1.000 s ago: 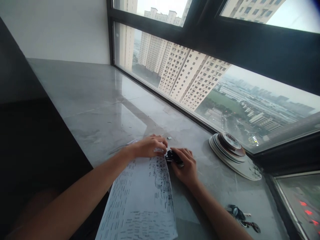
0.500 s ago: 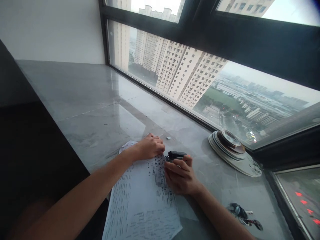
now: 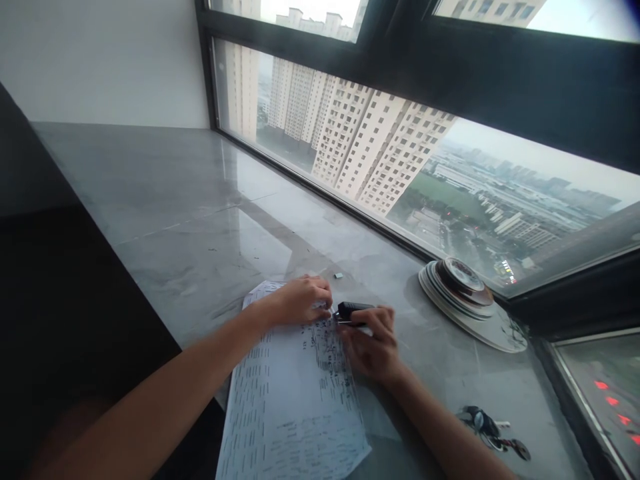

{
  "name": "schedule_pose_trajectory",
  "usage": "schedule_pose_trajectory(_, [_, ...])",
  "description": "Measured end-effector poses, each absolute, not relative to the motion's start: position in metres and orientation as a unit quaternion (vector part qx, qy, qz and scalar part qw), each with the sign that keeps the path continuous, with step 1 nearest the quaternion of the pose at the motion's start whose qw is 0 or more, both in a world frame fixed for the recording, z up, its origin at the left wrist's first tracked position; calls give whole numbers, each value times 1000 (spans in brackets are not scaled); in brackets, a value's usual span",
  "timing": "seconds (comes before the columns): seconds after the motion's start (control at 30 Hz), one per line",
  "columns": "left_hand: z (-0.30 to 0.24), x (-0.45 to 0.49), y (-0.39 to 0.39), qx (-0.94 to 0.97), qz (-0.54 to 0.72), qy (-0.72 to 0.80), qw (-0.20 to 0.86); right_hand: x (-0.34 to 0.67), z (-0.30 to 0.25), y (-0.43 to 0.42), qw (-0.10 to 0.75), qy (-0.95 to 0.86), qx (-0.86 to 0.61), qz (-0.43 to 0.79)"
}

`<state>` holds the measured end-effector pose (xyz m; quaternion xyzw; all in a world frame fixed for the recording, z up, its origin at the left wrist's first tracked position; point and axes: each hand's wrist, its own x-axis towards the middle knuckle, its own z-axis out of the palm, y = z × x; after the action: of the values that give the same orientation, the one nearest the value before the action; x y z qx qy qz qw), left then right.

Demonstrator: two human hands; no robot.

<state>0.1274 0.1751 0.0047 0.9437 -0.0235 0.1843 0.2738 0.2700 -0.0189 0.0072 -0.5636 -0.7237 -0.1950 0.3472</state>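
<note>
Sheets of paper (image 3: 295, 387) covered in dark writing lie on the grey sill, their long side running away from me. My left hand (image 3: 305, 300) is closed on the far right corner of the paper, its fingers bent over the edge. In my right hand (image 3: 373, 343) is a small black stapler (image 3: 354, 311) with a metal underside. Its front end is at the paper's right edge, close to my left fingertips. Whether the paper sits between its jaws I cannot tell.
A small pale piece (image 3: 339, 275), perhaps staples, lies beyond my hands. To the right, a stack of round lids or plates (image 3: 463, 300) stands by the window. A bunch of keys (image 3: 487, 427) rests near my right forearm. The sill's edge (image 3: 125, 260) drops into darkness at left.
Both hands and the paper have shifted slightly to the right. The right hand's fingers have moved further over the stapler, which stays close to the paper's edge.
</note>
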Motion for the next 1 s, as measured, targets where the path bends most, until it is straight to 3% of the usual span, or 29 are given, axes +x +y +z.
schedule_pose_trajectory(0.13, [11,123,172,946,164,-38,276,277,11,-14,446,-575,-665,-168])
schedule_pose_trajectory(0.33, [10,125,164,954,162,-33,252,277,13,-2,368,-580,-725,-47])
schedule_pose_trajectory(0.47, [9,129,159,958,172,-15,231,272,14,-4,332,-595,-730,-49])
schedule_pose_trajectory(1.0, [-3,144,141,922,193,28,336,275,9,-3,401,-653,-641,-38])
